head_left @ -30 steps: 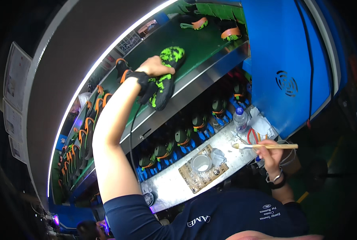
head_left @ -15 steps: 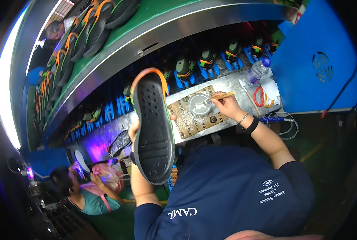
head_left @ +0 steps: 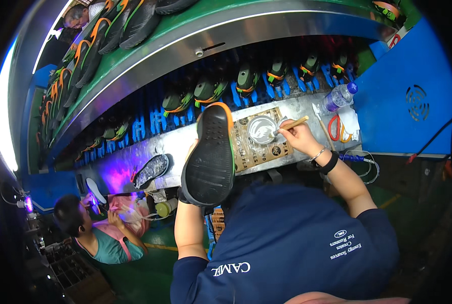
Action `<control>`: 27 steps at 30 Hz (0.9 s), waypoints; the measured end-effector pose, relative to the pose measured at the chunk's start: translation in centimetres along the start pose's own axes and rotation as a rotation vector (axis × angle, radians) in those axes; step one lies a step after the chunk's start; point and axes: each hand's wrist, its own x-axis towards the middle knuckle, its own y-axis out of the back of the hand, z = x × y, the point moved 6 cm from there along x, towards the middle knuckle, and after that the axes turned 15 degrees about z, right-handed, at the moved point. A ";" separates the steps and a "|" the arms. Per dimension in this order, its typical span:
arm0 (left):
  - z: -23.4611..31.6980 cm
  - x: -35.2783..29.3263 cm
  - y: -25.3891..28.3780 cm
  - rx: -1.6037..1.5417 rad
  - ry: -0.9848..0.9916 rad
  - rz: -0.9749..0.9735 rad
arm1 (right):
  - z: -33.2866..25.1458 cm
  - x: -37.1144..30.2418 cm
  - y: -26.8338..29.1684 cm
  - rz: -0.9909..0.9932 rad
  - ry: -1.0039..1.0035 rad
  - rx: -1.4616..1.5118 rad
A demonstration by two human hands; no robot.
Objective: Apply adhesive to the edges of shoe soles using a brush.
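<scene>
My left hand (head_left: 191, 148) grips a black shoe sole (head_left: 211, 162) from behind, so most of its fingers are hidden. The sole stands tilted, its inner face toward me, with an orange rim at the toe and green along one side. My right hand (head_left: 300, 137) pinches a brush (head_left: 298, 122) by its wooden handle. The brush tip is down at the right side of a round dish (head_left: 251, 133) smeared with white paste. Under the dish lies a printed brown cardboard sheet (head_left: 243, 159) on the metal bench.
Shoe uppers on lasts (head_left: 247, 81) line blue holders behind the bench. A bottle (head_left: 337, 97), red scissors (head_left: 333, 127) and a white cloth (head_left: 349, 120) lie at right. Another sole (head_left: 152, 169) rests left. Finished-looking soles (head_left: 141, 25) fill the upper shelf. A co-worker (head_left: 97, 230) sits at left.
The sole has tipped its toe away and looks shorter, its heel raised. My right hand has lowered the brush to the dish's right side. The whole view has shifted a little.
</scene>
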 end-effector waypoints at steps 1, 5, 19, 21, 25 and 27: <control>-0.1 0.3 -0.6 0.004 -0.001 -0.005 | -0.3 0.2 0.2 0.005 0.004 0.000; -0.6 0.7 -2.1 0.077 -0.009 0.027 | -6.3 0.9 3.4 0.219 0.072 0.260; -1.5 -1.1 -4.9 0.446 0.127 -0.128 | -13.3 3.0 4.3 0.212 0.515 0.213; -1.3 -0.9 -5.0 0.417 0.116 -0.113 | -14.5 3.1 4.0 0.151 0.544 0.212; -0.5 -1.1 -5.7 0.464 0.083 -0.146 | -15.6 3.6 3.9 0.112 0.575 0.176; 0.0 -1.3 -6.2 0.496 0.064 -0.167 | -15.5 3.8 4.3 0.128 0.561 0.181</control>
